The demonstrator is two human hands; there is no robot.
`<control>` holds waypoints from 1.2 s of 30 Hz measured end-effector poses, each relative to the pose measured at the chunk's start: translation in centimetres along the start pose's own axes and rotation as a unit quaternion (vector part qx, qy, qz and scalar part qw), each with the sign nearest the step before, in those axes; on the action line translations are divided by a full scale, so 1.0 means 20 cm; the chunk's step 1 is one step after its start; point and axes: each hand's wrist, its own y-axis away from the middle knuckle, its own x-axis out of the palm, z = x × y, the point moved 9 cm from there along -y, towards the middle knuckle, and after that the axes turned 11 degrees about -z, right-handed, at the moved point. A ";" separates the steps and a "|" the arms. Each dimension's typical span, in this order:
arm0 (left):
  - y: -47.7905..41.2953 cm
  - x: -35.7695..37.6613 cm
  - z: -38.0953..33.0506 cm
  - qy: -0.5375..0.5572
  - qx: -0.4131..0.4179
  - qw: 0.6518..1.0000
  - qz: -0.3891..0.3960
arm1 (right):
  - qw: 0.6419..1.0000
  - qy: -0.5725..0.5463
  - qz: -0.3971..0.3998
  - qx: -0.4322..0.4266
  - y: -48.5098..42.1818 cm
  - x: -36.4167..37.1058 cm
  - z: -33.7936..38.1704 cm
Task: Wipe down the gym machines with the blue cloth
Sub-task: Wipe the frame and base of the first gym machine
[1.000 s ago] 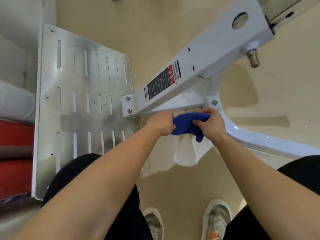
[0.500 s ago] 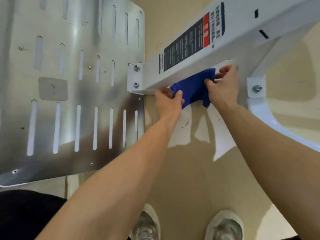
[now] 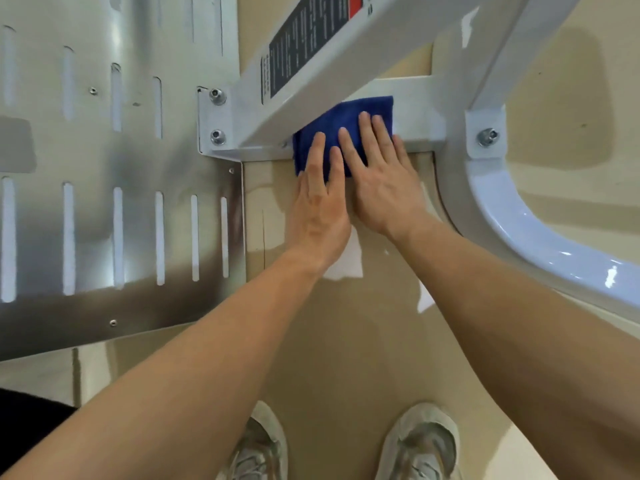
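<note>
Slotted metal footplate (image 3: 114,168) at far left; not under the cloth at present. Just right of it, the end bracket (image 3: 215,116) with two bolts joins the slanted white beam (image 3: 346,53), which carries a dark warning label (image 3: 304,43).

Blue cloth (image 3: 349,123) lies flat on the low cross bar (image 3: 415,98) of the frame, its far edge tucked under the beam.

Left hand (image 3: 320,206): fingers straight, pressing down on the near left part of the cloth, gripping nothing. Right hand (image 3: 384,181): likewise flat, fingers spread on the cloth's right half. The two hands sit side by side, touching or nearly so.

Judgement: step in hand is wiping the cross bar.
- Keep both palms flat and pressure even so the cloth does not bunch.
- Slide along the bar's length, not across it.
- Push the far edge into the seam beneath the beam, where dust likely collects.
- Work rightward toward the bolted foot (image 3: 487,136) and the curved tube (image 3: 519,220); go round the bolt head, where the cloth may snag.
</note>
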 end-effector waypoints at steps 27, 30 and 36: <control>-0.28 0.22 -0.14 -0.157 0.141 0.973 0.097 | 0.985 0.153 0.014 0.083 0.06 -0.07 -0.22; -0.27 0.24 -0.18 -0.172 0.145 0.971 0.078 | 0.983 0.151 0.033 0.099 0.07 -0.05 -0.25; -0.47 0.26 -0.16 -0.179 0.132 0.969 0.106 | 0.989 0.073 0.037 0.120 -0.15 -0.03 -0.31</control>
